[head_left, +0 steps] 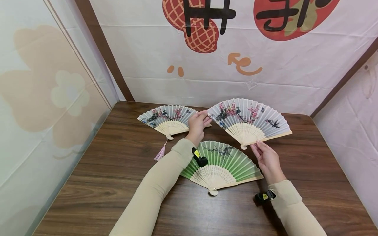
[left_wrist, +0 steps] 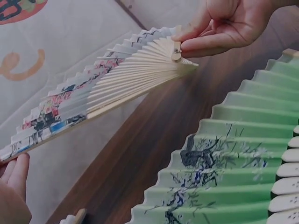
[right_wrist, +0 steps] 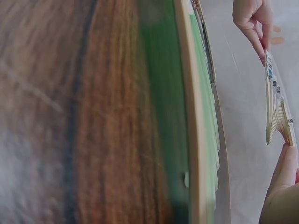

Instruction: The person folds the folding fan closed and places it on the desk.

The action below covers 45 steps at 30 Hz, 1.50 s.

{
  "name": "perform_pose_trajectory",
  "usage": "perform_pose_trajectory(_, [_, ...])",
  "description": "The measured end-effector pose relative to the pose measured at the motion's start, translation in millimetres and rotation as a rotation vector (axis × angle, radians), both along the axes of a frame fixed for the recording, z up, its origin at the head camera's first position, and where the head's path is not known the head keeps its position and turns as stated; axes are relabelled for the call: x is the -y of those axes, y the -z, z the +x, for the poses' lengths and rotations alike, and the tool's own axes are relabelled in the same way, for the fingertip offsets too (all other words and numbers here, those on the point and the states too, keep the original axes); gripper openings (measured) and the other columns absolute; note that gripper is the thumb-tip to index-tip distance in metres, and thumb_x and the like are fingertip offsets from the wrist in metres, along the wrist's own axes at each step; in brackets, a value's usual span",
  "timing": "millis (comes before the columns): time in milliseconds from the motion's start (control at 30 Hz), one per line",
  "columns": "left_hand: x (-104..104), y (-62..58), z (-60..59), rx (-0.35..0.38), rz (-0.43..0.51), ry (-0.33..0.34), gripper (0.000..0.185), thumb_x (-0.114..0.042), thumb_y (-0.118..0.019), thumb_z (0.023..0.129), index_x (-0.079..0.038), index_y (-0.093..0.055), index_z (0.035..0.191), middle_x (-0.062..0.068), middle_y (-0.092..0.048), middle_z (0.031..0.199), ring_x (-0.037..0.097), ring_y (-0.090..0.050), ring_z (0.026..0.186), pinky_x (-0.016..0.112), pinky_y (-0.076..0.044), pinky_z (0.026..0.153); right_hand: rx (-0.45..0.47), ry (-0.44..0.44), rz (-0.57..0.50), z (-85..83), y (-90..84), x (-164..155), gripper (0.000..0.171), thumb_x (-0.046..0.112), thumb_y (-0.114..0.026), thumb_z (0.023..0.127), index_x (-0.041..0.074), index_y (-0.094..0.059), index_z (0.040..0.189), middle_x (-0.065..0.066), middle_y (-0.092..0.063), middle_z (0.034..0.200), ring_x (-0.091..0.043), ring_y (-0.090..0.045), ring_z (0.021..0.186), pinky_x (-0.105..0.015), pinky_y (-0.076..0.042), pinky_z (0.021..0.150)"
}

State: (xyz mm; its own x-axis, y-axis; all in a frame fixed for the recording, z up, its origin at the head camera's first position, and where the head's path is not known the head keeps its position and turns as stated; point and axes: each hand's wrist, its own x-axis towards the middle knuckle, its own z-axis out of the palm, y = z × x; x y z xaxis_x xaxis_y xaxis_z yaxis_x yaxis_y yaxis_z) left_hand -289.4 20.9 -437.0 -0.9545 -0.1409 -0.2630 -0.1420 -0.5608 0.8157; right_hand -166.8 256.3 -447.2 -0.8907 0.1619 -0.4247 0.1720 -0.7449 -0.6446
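Above the dark wooden surface (head_left: 118,170) an open white paper fan painted with pink blossoms (head_left: 251,119) is held up: the left hand (head_left: 197,126) pinches its left edge, the right hand (head_left: 267,160) pinches the pivot between thumb and fingers (left_wrist: 205,44). Below it lies an open green paper fan (head_left: 224,162), partly covered by the left sleeve; a second white blossom fan with a pink tassel (head_left: 166,119) lies behind the left hand, its right edge hidden
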Motion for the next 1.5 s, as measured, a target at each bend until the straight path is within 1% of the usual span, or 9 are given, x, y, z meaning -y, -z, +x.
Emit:
perform_pose_trajectory(167, [-1, -0.5, 2.6, 0.004, -0.003, -0.015, 0.021, -0.005, -0.062, 0.097, 0.005, -0.069, 0.114, 0.027, -0.068, 0.118, 0.029, -0.072, 0.101, 0.044, -0.059, 0.095, -0.029, -0.009, 0.035, 3.4, -0.2, 2, 0.039, -0.002, -0.044, 0.102, 0.004, -0.071, 0.074, -0.005, -0.071, 0.073, -0.012, -0.072, 0.072, -0.02, -0.062, 0.077])
perform_pose_trajectory(233, [-1, -0.7, 3.2, 0.007, -0.004, -0.017, 0.021, -0.006, -0.063, 0.097, 0.004, -0.069, 0.115, 0.027, -0.068, 0.121, 0.032, -0.071, 0.106, 0.042, -0.06, 0.093, -0.036, -0.009, 0.048, 4.5, -0.5, 3, 0.039, -0.002, -0.044, 0.102, 0.004, -0.072, 0.075, -0.004, -0.072, 0.074, -0.012, -0.073, 0.073, -0.02, -0.062, 0.077])
perform_pose_trajectory(333, [-1, -1.0, 3.0, 0.011, -0.006, -0.027, 0.022, -0.006, -0.064, 0.096, 0.004, -0.069, 0.114, 0.027, -0.068, 0.121, 0.034, -0.069, 0.109, 0.04, -0.061, 0.092, -0.041, -0.004, 0.061, 5.4, -1.9, 4, 0.038, -0.001, -0.045, 0.102, 0.005, -0.073, 0.075, -0.004, -0.072, 0.075, -0.012, -0.073, 0.073, -0.02, -0.062, 0.077])
perform_pose_trajectory(533, [0, -1.2, 1.9, 0.027, 0.003, -0.056, 0.021, -0.004, -0.065, 0.095, 0.005, -0.071, 0.112, 0.027, -0.069, 0.119, 0.032, -0.072, 0.101, 0.038, -0.063, 0.086, -0.049, -0.002, 0.099, 6.2, -2.9, 7, 0.039, -0.001, -0.046, 0.101, 0.006, -0.073, 0.074, -0.003, -0.072, 0.073, -0.01, -0.073, 0.074, -0.02, -0.062, 0.079])
perform_pose_trajectory(700, [1, -2.1, 1.7, 0.029, -0.002, -0.057, 0.02, -0.004, -0.066, 0.094, 0.005, -0.071, 0.112, 0.026, -0.069, 0.118, 0.027, -0.074, 0.094, 0.035, -0.064, 0.083, -0.038, 0.007, 0.104, 6.8, -3.6, 10, 0.039, -0.002, -0.047, 0.101, 0.006, -0.074, 0.074, -0.004, -0.072, 0.071, -0.011, -0.073, 0.072, -0.021, -0.063, 0.077])
perform_pose_trajectory(867, [1, -2.3, 1.6, 0.025, -0.017, -0.052, 0.023, -0.005, -0.066, 0.095, 0.005, -0.07, 0.115, 0.024, -0.07, 0.119, 0.028, -0.073, 0.097, 0.034, -0.064, 0.083, -0.063, -0.019, 0.129, 7.7, -3.7, 11, 0.039, -0.002, -0.047, 0.101, 0.007, -0.074, 0.074, -0.003, -0.072, 0.071, -0.009, -0.073, 0.073, -0.02, -0.062, 0.077])
perform_pose_trajectory(1033, [2, -2.2, 0.8, 0.023, -0.024, -0.05, 0.024, -0.004, -0.065, 0.094, 0.006, -0.07, 0.115, 0.024, -0.07, 0.119, 0.027, -0.073, 0.098, 0.032, -0.064, 0.083, -0.059, -0.022, 0.145, 7.1, -3.4, 12, 0.039, -0.002, -0.049, 0.101, 0.008, -0.074, 0.073, -0.003, -0.072, 0.071, -0.008, -0.073, 0.073, -0.02, -0.062, 0.077])
perform_pose_trajectory(1333, [0, -4.2, -0.7, 0.012, -0.028, -0.064, 0.018, -0.002, -0.066, 0.093, 0.004, -0.073, 0.108, 0.023, -0.073, 0.109, 0.015, -0.072, 0.077, 0.03, -0.065, 0.077, -0.051, -0.019, 0.174, 5.1, -3.5, 15, 0.04, -0.002, -0.047, 0.101, 0.008, -0.073, 0.073, -0.002, -0.072, 0.07, -0.008, -0.073, 0.072, -0.02, -0.063, 0.077])
perform_pose_trajectory(1500, [-1, -3.8, -1.2, 0.001, -0.03, -0.061, 0.018, -0.002, -0.065, 0.093, 0.004, -0.073, 0.109, 0.022, -0.074, 0.108, 0.012, -0.07, 0.072, 0.029, -0.065, 0.076, -0.054, -0.034, 0.193, 6.3, -3.7, 16, 0.04, -0.002, -0.048, 0.101, 0.009, -0.073, 0.072, -0.002, -0.073, 0.07, -0.008, -0.073, 0.072, -0.019, -0.062, 0.076])
